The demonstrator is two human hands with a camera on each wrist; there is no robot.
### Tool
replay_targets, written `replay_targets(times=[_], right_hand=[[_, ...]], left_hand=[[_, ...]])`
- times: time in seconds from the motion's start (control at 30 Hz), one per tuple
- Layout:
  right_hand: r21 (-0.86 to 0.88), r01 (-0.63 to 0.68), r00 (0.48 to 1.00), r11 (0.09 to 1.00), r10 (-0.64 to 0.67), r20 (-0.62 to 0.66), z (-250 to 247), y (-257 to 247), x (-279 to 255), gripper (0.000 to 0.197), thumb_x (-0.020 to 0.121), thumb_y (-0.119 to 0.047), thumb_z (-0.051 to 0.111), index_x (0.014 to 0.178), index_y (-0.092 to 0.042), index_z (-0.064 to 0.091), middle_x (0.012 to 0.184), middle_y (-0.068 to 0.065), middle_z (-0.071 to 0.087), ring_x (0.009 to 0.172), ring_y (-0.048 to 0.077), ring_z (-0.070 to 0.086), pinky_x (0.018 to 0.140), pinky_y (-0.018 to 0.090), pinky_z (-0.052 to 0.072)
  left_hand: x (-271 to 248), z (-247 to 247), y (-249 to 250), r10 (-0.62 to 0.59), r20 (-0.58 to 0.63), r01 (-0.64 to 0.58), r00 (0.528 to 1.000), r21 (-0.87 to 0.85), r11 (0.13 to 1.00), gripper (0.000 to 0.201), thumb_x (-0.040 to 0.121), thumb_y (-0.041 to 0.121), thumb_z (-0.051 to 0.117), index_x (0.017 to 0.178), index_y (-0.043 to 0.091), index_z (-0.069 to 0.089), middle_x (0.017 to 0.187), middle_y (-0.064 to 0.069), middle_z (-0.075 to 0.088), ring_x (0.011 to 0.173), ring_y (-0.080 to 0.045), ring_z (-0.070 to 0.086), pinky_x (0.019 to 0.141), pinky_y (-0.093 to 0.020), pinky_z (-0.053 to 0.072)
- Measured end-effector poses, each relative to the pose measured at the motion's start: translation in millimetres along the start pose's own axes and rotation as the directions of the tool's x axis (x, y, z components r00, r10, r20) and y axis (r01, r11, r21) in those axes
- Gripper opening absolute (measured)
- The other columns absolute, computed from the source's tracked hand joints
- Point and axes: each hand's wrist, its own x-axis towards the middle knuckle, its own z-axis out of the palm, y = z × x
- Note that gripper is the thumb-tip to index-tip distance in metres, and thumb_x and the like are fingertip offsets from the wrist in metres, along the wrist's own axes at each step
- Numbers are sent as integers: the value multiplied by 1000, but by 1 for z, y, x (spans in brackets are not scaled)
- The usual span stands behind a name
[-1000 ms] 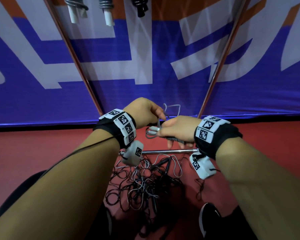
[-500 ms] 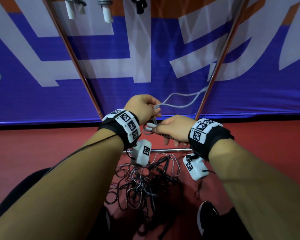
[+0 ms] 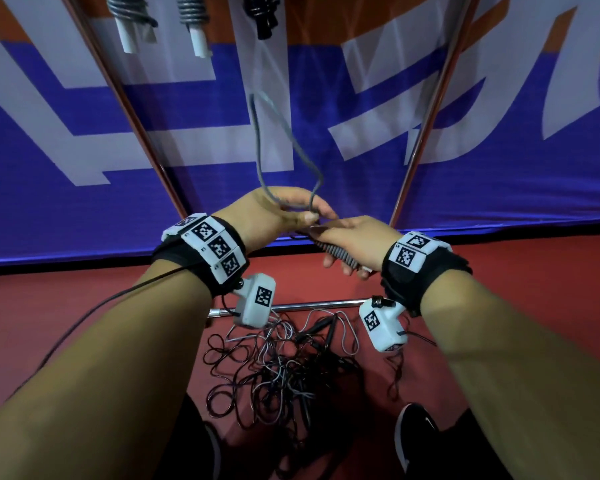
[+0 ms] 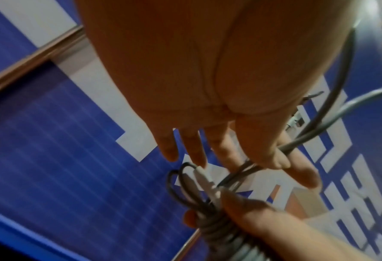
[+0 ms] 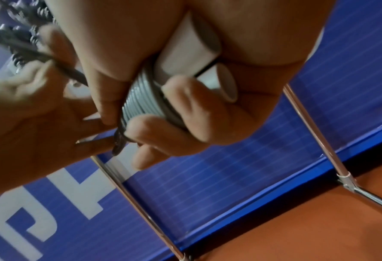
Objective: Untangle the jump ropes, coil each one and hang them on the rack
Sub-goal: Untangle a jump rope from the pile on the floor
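Observation:
My right hand (image 3: 352,242) grips a pair of white jump-rope handles (image 5: 194,60) with grey rope wound tightly round them (image 5: 145,104). My left hand (image 3: 288,211) pinches the free grey rope end (image 3: 284,150) between thumb and forefinger just beside that bundle. The loose loop arcs upward in front of the banner. In the left wrist view the thumb (image 4: 265,151) presses the grey cord (image 4: 315,137) near the wound bundle (image 4: 216,229). A tangled pile of black and grey ropes (image 3: 278,368) lies on the red floor below my hands.
Three coiled ropes hang at the top: two grey with white handles (image 3: 132,19) (image 3: 194,22), one black (image 3: 262,15). Rack legs (image 3: 132,109) (image 3: 426,133) slant down to a chrome floor bar (image 3: 312,304). A blue and white banner (image 3: 66,202) is behind. My shoes (image 3: 414,434) stand near the pile.
The free grey loop has swung from the right to straight up over my left hand. Both hands have risen slightly, still close together at the bundle.

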Motion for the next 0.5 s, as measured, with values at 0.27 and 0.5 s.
replay_targets(times=[0.27,0.5], right_hand=[[48,16,995,999,-12,-95,-4,0,0,44,92,-75,62,110,-39,79,87,2,81,62,16,61,51,26,41],[-19,7,972,1000,-11,-234,-4,3,8,36,93,-71,65,102,-40,81,84,-1,81,55,12,62,46,24,39]], left_hand=[[-1,-8,-2,-83,111,41,990,335,941,26,102,19,69,109,41,80,110,3,67,104,-11,66,101,-29,47],[-2,5,3,-303,46,305,952,-37,952,27,102,0,58,113,13,80,103,-8,81,106,-27,77,103,-39,57]])
